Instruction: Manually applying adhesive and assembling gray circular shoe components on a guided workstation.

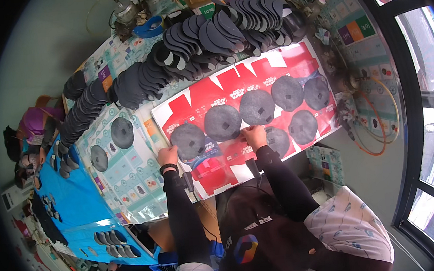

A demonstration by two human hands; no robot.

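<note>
Several dark grey round flat pieces, some with a small darker square on them, lie in rows on a red and white printed sheet (215,179). My left hand (168,155) is at the left edge of the leftmost round piece (188,140), its fingers drawn together. My right hand (254,136) is bent with fingertips pressed together, between a larger round piece (222,122) and another round piece (277,142) partly covered by my hand and wrist. Whatever either hand pinches is too small or hidden to make out. A dark band circles my left wrist.
Overlapping dark grey curved pads (219,33) line the table's far side, continuing leftward (141,83). Two more round pieces (122,133) lie on the patterned cover at left. Beyond is a blue table (71,198) with small curved pieces. Hoses (380,138) hang at right. Other people sit at left.
</note>
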